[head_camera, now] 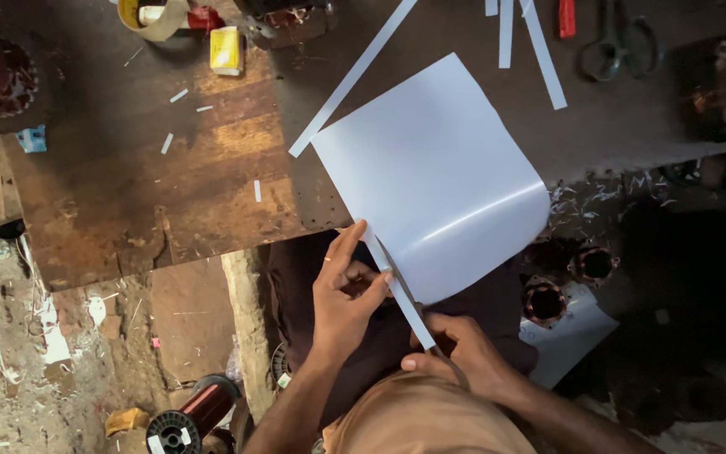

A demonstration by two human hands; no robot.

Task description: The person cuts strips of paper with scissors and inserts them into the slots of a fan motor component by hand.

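Worn, scratched dark wooden counter (128,185), rust-brown in patches, strewn with tiny white paper offcuts. Large smooth glossy white sheet (434,168), roughly square with one rounded, curling corner, lay half on the counter edge and half overhanging it above the lap. Long narrow white paper strip (350,80) lay flat on the counter, touching the sheet's upper corner; more cut white strips (544,55) rested near the far edge beside dull metal scissors (619,46). Left hand (346,290), grip clamped on the sheet's lower edge, thumb on top and fingers curled beneath. Right hand (455,349), grip closed around the near end of a thin white strip (401,294) running along the sheet's cut edge. Copper wire spool (191,416), black flanges, lay on the gritty floor.
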